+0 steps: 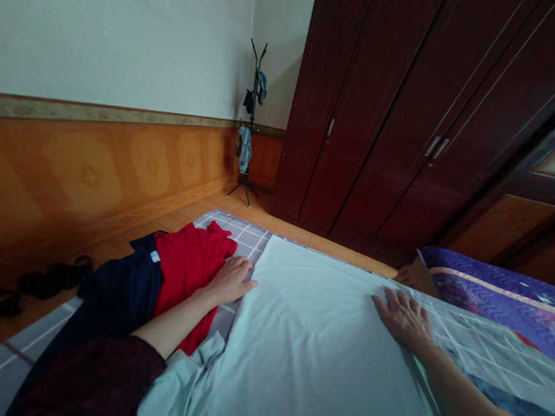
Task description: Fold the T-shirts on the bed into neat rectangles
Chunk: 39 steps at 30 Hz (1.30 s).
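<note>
A pale mint garment, which looks like a T-shirt, lies spread over the bed in front of me with soft wrinkles. Its lower left part is bunched up, and a small dark patch shows at the bottom edge of the view. My left hand rests with fingers stretched at the garment's left edge, beside a crumpled red garment. On the mint garment's right edge, my right hand lies flat with its fingers spread. Dark navy clothing with a small white tag lies left of the red one.
The bed has a grey checked sheet. Purple patterned bedding is at the right. Beyond the bed stand a dark red wardrobe and a black coat rack with clothes. Dark shoes are on the floor at left.
</note>
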Available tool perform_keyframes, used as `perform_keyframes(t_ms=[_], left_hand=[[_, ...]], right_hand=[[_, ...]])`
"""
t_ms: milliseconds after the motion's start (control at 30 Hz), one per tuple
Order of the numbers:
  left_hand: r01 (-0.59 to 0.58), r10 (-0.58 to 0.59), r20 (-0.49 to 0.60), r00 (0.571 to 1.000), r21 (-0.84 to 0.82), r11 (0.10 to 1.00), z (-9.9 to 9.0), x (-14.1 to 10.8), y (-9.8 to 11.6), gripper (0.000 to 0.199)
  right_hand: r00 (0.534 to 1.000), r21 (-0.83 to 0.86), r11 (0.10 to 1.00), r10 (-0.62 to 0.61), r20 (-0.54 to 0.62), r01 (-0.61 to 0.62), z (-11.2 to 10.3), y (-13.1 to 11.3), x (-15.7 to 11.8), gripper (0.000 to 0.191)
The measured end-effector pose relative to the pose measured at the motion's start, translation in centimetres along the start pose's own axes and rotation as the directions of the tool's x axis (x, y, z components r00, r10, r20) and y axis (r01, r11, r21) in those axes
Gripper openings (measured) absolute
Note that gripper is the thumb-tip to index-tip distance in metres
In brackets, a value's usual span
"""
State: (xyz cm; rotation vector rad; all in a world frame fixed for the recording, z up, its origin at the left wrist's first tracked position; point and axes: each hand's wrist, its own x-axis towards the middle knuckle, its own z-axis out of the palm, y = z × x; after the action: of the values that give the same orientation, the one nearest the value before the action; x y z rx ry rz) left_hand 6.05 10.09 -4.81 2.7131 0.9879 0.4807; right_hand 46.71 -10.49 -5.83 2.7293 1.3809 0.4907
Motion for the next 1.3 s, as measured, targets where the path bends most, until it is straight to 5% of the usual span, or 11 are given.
perform_keyframes(t_ms=[100,200,367,467,567,700,800,967,1033,1167,1300], left_hand=[[-0.053,0.052,-0.005,0.999,-0.039,0.998,-0.1,-0.6,0.6,0.040],[-0.209,0.213,0.052,0.976,-0.076,0.975,0.0,-0.9,1.1,0.053],[-0.351,0.356,0.223,0.908,-0.061,0.934,0.6,-1.2,0.7,0.051],[-0.334,0.333,0.223,0.916,-0.035,0.942,0.8,-1.2,0.3,0.054],[-0.318,0.315,0.224,0.922,-0.027,0.948,0.8,-1.1,0.2,0.058],[-0.334,0.334,0.197,0.922,-0.032,0.942,0.9,-0.7,0.3,0.059],[-0.348,0.350,0.182,0.919,-0.042,0.936,1.1,-0.4,0.3,0.060],[-0.349,0.352,0.169,0.921,-0.047,0.936,1.1,-0.5,0.2,0.059],[-0.328,0.331,0.155,0.931,-0.045,0.944,0.8,-0.6,0.2,0.056],[-0.215,0.218,0.095,0.971,-0.037,0.976,0.0,-0.6,0.5,0.048],[-0.048,0.049,0.058,0.997,-0.024,0.999,-0.9,-0.6,0.8,0.034]], right_hand=[[1.000,-0.015,1.000,0.001,0.002,-0.001,-3.3,-3.6,-0.8,0.057],[0.986,0.066,0.985,-0.161,0.048,0.157,-6.0,-10.4,-3.9,0.062],[0.845,0.232,0.830,-0.532,0.058,0.507,-6.8,-19.6,-9.0,0.065],[0.915,0.235,0.906,-0.385,0.118,0.351,-6.3,-16.9,-8.3,0.061],[0.983,0.150,0.986,-0.095,0.156,0.071,-6.2,-9.2,-6.6,0.053],[0.958,0.039,0.971,0.228,0.174,-0.238,-6.4,-2.1,-6.1,0.053],[0.961,0.032,0.973,0.222,0.163,-0.230,-6.0,-3.6,-6.6,0.057],[0.981,0.153,0.987,-0.082,0.177,0.055,-5.2,-9.4,-6.1,0.055],[0.982,0.161,0.987,-0.056,0.182,0.026,-5.5,-9.5,-5.3,0.052],[0.979,0.128,0.985,0.093,0.181,-0.117,-7.2,-9.4,-4.6,0.053],[0.979,0.196,0.975,-0.134,0.156,0.102,-8.7,-14.5,-7.9,0.057]])
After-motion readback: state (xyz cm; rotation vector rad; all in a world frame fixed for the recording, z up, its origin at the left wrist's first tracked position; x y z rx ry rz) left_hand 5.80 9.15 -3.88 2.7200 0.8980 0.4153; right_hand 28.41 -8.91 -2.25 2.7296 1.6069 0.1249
